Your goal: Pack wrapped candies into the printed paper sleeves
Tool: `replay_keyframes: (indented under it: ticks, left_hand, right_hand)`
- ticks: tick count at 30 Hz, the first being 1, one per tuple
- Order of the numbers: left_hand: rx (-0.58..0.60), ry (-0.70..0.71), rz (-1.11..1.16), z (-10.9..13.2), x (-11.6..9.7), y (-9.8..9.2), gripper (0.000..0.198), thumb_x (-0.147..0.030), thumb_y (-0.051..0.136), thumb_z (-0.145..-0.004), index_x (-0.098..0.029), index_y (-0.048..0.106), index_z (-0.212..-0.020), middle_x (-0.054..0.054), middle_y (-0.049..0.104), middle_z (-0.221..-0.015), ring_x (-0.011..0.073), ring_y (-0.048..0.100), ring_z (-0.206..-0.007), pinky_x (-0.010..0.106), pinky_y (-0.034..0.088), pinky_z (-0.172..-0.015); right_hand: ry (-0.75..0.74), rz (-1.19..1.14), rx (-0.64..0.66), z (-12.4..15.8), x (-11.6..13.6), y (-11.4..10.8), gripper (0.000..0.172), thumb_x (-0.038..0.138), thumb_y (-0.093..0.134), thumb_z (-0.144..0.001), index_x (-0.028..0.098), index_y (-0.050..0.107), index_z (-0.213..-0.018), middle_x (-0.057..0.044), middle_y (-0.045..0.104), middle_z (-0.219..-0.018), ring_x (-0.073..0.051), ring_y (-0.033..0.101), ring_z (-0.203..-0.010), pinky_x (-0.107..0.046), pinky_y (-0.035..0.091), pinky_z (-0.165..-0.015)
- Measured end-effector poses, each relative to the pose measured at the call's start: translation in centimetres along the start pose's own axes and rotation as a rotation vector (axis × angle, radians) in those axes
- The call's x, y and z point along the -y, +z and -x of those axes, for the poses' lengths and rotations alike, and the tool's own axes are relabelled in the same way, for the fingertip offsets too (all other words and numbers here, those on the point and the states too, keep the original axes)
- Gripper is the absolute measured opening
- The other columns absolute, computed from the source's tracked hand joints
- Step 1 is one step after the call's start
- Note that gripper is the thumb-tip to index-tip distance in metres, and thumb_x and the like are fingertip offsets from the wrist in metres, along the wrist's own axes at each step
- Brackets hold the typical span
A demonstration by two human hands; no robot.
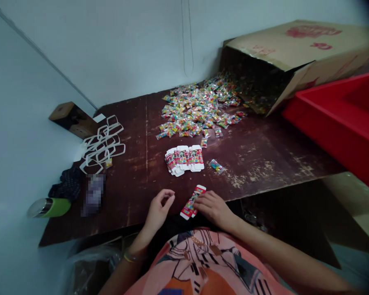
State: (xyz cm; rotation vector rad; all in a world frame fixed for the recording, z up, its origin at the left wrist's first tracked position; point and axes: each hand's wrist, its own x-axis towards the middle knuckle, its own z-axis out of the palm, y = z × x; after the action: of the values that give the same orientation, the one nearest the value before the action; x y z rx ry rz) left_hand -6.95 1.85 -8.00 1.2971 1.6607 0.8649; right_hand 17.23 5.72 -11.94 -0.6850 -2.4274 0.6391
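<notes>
A small red flat candy box (189,207) with colourful printing and white end flaps lies at the table's front edge. My right hand (213,207) holds it from the right side, fingers over its face. To its left, my left hand (160,208) is curled, thumb and forefinger tips nearly together, with nothing visible between them. Just beyond both hands lies a fanned stack of the same flat candy boxes (184,159). One clear sachet of coloured sweets (217,166) rests to the right of that stack.
A heap of sweet sachets (199,106) spreads from a tipped cardboard carton (295,45) at the back right. A red tray (332,106) stands at right. White plastic frames (103,143), a small brown box (75,119), a dark cloth (67,183) and a green bottle (57,207) are at left.
</notes>
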Motion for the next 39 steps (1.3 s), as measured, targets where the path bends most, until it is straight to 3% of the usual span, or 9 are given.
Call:
replay_keyframes:
  ticks: [5, 8, 12, 16, 18, 24, 30, 34, 39]
  left_hand:
    - [0.242, -0.025, 0.345, -0.4, -2.4, 1.8, 0.036, -0.044, 0.056, -0.083, -0.016, 0.061, -0.104, 0.007, 0.065, -0.092, 0.0175, 0.06, -0.08, 0.027, 0.048, -0.069]
    - [0.348, 0.023, 0.49, -0.6, -3.6, 3.2, 0.052, -0.048, 0.064, -0.077, -0.015, 0.056, -0.117, 0.009, 0.066, -0.099, 0.0197, 0.061, -0.087, 0.029, 0.049, -0.077]
    - [0.351, -0.106, 0.539, -0.9, -4.2, 3.1, 0.05, -0.053, 0.054, -0.083, -0.014, 0.057, -0.114, 0.009, 0.068, -0.087, 0.0161, 0.062, -0.065, 0.025, 0.048, -0.054]
    - [0.818, -0.311, 0.561, -1.4, -3.6, 2.4, 0.035, -0.04, 0.065, -0.077, -0.013, 0.065, -0.1, 0.008, 0.07, -0.077, 0.0196, 0.066, -0.067, 0.028, 0.052, -0.059]
    - [0.92, -0.387, 0.627, -1.5, -3.2, 2.8, 0.03, -0.028, 0.074, -0.067, -0.012, 0.068, -0.091, 0.007, 0.071, -0.074, 0.0205, 0.067, -0.067, 0.031, 0.053, -0.064]
    - [0.583, -0.289, 0.863, -1.1, -3.5, 4.9, 0.036, -0.023, 0.071, -0.073, -0.011, 0.063, -0.106, 0.012, 0.072, -0.091, 0.0211, 0.068, -0.083, 0.033, 0.049, -0.082]
    - [0.76, -0.383, 0.829, 0.0, -4.2, 5.5, 0.033, -0.025, 0.072, -0.07, -0.011, 0.064, -0.098, 0.011, 0.071, -0.086, 0.021, 0.067, -0.077, 0.033, 0.05, -0.075]
    - [0.583, -0.432, 0.75, 0.3, -4.3, 6.0, 0.025, -0.026, 0.073, -0.065, -0.011, 0.064, -0.084, 0.006, 0.068, -0.073, 0.0164, 0.063, -0.065, 0.029, 0.049, -0.067]
    - [0.555, -0.402, 0.616, 0.7, -4.2, 6.3, 0.025, -0.031, 0.072, -0.066, -0.014, 0.059, -0.078, -0.001, 0.06, -0.061, 0.01, 0.053, -0.051, 0.022, 0.041, -0.052]
  right_hand:
    - [0.443, -0.571, -0.243, -3.5, 0.8, -4.8, 0.022, 0.034, 0.051, -0.092, 0.021, 0.061, -0.106, -0.004, 0.067, -0.092, -0.017, 0.061, -0.082, -0.029, 0.048, -0.074]
    - [0.52, -0.82, -0.256, -4.9, 1.1, -5.2, 0.021, 0.036, 0.052, -0.09, 0.019, 0.06, -0.1, -0.002, 0.066, -0.086, -0.015, 0.061, -0.076, -0.025, 0.048, -0.069]
    - [0.406, -0.617, -0.089, -4.8, 1.7, -4.8, 0.023, 0.028, 0.048, -0.093, 0.02, 0.062, -0.109, -0.004, 0.067, -0.096, -0.016, 0.06, -0.085, -0.028, 0.046, -0.079]
    - [0.058, -0.267, 0.211, -5.0, 2.6, -5.5, 0.03, 0.022, 0.051, -0.091, 0.024, 0.061, -0.119, -0.005, 0.068, -0.093, -0.018, 0.057, -0.086, -0.034, 0.043, -0.084]
    - [-0.066, -0.159, 0.195, -5.1, 2.8, -6.0, 0.033, 0.021, 0.052, -0.09, 0.025, 0.058, -0.122, -0.005, 0.068, -0.098, -0.021, 0.055, -0.096, -0.041, 0.039, -0.093]
    - [0.306, -0.068, -0.426, -2.9, 2.0, -6.4, 0.028, 0.025, 0.056, -0.087, 0.023, 0.057, -0.116, -0.01, 0.057, -0.119, -0.025, 0.051, -0.11, -0.043, 0.041, -0.095]
    - [0.206, -0.145, -0.219, -1.9, 1.5, -5.0, 0.035, 0.023, 0.051, -0.091, 0.025, 0.051, -0.126, -0.009, 0.061, -0.115, -0.021, 0.057, -0.102, -0.04, 0.046, -0.089]
    - [0.137, -0.021, -0.255, -2.3, 1.8, -4.5, 0.026, 0.026, 0.058, -0.088, 0.027, 0.062, -0.113, -0.009, 0.055, -0.127, -0.026, 0.049, -0.113, -0.049, 0.038, -0.097]
    - [0.283, -0.325, -0.156, -2.3, 2.7, -4.8, 0.01, 0.031, 0.064, -0.083, 0.021, 0.066, -0.085, -0.009, 0.05, -0.134, -0.027, 0.043, -0.122, -0.047, 0.036, -0.101]
